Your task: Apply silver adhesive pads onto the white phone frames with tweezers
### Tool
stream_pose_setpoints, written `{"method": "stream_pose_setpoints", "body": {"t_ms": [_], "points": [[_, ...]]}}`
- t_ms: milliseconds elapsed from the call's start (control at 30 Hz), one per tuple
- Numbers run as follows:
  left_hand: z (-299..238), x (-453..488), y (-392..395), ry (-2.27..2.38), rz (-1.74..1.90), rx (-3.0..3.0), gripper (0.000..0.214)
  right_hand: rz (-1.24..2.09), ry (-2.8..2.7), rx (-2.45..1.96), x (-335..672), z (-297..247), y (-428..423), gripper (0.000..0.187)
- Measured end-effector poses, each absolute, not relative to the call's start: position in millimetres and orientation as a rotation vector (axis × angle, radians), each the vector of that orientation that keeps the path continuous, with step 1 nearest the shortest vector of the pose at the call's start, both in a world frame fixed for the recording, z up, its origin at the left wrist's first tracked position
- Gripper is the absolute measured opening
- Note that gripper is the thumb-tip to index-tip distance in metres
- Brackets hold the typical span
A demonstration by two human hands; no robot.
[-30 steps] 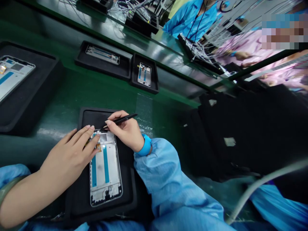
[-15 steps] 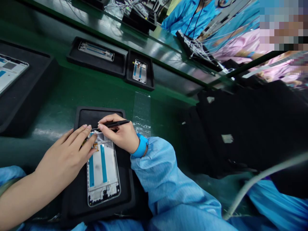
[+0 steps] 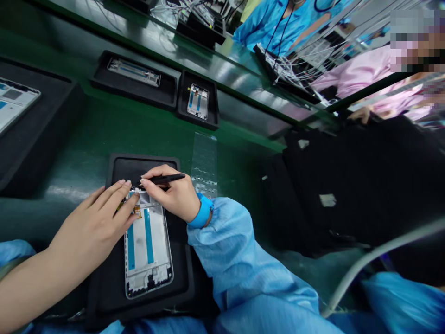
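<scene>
A white phone frame (image 3: 148, 246) with two blue strips lies in a black tray (image 3: 181, 273) right in front of me. My left hand (image 3: 93, 225) rests on the frame's upper left corner, fingers stretched flat and pressing down by a small orange flex part (image 3: 137, 213). My right hand (image 3: 170, 192) pinches black tweezers (image 3: 163, 178), whose tips touch the top edge of the frame beside my left fingertips. A blue wrist strap (image 3: 202, 211) circles my right wrist.
The green belt (image 3: 104, 134) carries more black trays with phone frames: one at far left (image 3: 21, 125), two at the back (image 3: 134, 81) (image 3: 198, 102). A clear film strip (image 3: 205, 162) lies right of my tray. Black cloth (image 3: 347, 185) covers the right side. Other people work beyond the belt.
Both hands, the tray and the tweezers have stayed almost as they were; my right hand shifted slightly left along the frame's top edge. The trays at the back drifted left.
</scene>
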State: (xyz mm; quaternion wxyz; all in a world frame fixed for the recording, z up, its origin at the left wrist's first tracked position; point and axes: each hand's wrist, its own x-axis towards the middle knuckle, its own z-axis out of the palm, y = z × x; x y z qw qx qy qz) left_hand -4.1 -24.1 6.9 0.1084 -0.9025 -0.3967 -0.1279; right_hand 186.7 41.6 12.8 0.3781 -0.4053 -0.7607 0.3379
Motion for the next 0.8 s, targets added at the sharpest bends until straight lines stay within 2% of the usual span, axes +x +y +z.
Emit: {"method": "stream_pose_setpoints", "body": {"t_ms": [400,567,700,800], "points": [[6,-7,-23,-1.206,-0.389,-2.695,0.039,0.76,-1.834,-1.111,199,15,48,0.014],[4,-7,-22,-1.236,-0.356,-2.709,0.04,0.379,-2.374,-1.062,215,25,67,0.022],[2,-7,-20,-1.263,-0.354,-2.696,0.041,0.244,-2.73,-1.227,212,18,80,0.042],[1,-9,-19,-1.278,-0.374,-2.71,0.042,0.213,-2.758,-1.281,206,12,90,0.038]]}}
